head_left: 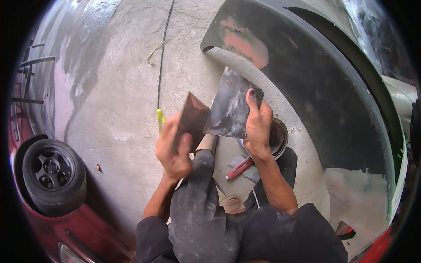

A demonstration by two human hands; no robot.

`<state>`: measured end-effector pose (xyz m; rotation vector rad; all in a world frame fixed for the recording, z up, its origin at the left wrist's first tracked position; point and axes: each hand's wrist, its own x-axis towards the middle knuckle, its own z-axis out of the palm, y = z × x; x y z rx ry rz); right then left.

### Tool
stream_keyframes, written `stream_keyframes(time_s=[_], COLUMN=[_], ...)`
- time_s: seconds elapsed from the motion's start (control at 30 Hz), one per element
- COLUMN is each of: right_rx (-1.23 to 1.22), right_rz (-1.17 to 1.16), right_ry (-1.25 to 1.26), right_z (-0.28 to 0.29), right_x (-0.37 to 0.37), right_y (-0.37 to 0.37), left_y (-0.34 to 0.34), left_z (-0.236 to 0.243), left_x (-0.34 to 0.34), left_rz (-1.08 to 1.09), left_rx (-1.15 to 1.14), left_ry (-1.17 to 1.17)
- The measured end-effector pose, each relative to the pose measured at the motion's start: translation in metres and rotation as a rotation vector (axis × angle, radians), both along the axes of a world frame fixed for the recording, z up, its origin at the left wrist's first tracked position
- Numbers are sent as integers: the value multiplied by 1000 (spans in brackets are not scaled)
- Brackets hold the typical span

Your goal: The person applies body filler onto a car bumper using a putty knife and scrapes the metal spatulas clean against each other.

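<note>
My left hand is closed round a dark, flat spreader, its upper corner tinted reddish-brown. Its edge meets, or nearly meets, a square dark-grey mixing plate; I cannot tell whether they touch. That plate, smeared with pale streaks, is gripped by my right hand with the thumb on its face. Behind my right wrist stands a round open can, partly hidden. A red-handled tool lies over grey sheets on the floor between my legs.
A large curved dark car body panel with a pinkish filler patch spans the right side. A black cable and yellow strips lie ahead on the concrete. At left, a wheel rests on a red car part.
</note>
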<state>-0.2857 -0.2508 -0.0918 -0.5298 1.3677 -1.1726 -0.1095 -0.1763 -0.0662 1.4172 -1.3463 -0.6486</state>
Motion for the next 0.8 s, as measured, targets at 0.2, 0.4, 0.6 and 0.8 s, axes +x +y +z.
stream_keyframes(time_s=[0.2,0.4,0.6,0.8], right_rx=[-49,-33,-15,56], right_rz=[45,80,164,151], right_ry=[-35,-202,-312,-327], right_z=[16,22,25,31], right_x=[12,9,6,5], right_y=[-8,-10,-9,-12], left_y=[-4,-1,3,13], left_z=[2,-17,-36,-56], left_x=[3,4,3,19], left_rz=[-319,-332,-249,-295], left_rx=[-183,-252,-284,-18], left_ry=[-144,-190,-291,-330])
